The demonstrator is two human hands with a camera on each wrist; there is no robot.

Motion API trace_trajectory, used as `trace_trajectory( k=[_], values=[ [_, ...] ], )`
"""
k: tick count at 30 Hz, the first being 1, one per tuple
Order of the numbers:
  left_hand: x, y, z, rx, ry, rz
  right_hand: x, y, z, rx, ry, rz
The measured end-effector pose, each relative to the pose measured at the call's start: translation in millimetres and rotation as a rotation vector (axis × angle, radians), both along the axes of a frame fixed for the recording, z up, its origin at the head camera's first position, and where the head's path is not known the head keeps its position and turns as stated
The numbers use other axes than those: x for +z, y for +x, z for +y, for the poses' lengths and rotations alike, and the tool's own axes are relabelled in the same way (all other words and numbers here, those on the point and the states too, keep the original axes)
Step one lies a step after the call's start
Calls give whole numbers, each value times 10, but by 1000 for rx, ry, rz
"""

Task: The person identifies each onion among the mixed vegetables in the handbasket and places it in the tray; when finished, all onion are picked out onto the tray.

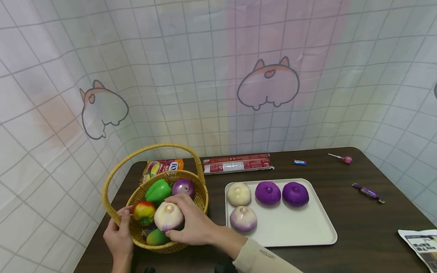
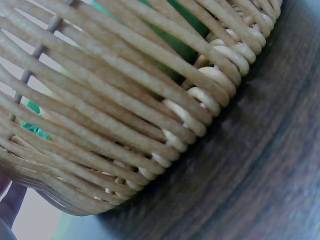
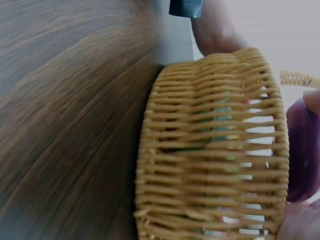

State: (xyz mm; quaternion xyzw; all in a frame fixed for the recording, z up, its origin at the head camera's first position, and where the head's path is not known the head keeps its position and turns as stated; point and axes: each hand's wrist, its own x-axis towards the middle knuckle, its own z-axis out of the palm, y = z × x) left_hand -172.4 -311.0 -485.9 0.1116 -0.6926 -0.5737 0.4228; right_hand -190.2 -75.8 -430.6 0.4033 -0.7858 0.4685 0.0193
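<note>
Right hand [image 1: 194, 223] clamped on round white-and-purple onion [image 1: 168, 217] over round yellow wicker basket [image 1: 164, 248]; left hand [image 1: 118, 232] grips basket. Beneath grip: dark wood-grain table [image 1: 355, 216]; beyond, white grid-printed fabric [image 1: 191, 87].

Along the back of the dark wood-grain counter [image 1: 356, 222] lie a colourful bag [image 1: 157, 167], a long red-and-white packet [image 1: 235, 163], a small blue wrapped candy [image 1: 299, 162] and a pink white-sticked lollipop [image 1: 347, 160]. At right are a purple twist-wrapped candy [image 1: 368, 192] and a printed paper sheet [image 1: 422, 246].
</note>
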Motion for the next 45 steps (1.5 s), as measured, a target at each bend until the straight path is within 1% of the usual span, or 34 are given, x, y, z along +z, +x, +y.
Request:
trace_trajectory(
  k=[7,12,15,23,32,34,37,39,44,45],
  values=[
    [-11,0,-14,-14,24,14,-46,50,191,-33,-57,1],
    [-9,-11,-7,-19,20,20,-68,121,352,-80,-110,7],
    [-4,-13,-6,-14,9,26,-65,166,455,-116,-136,-5],
    [32,5,14,-17,39,29,-48,256,771,-182,-131,-32],
    [24,3,17,-31,63,40,-108,231,1148,-238,-179,44],
    [19,-1,14,-25,58,35,-131,234,1217,-251,-196,24],
    [10,-10,9,-20,52,31,-172,249,1323,-274,-231,-31],
    [3,-17,4,-21,50,31,-201,258,1401,-310,-232,-43],
    [-14,-29,-10,-19,56,33,-273,283,1622,-423,-191,-9],
    [-16,-29,-11,-17,58,32,-284,289,1667,-435,-195,-10]
  ],
)
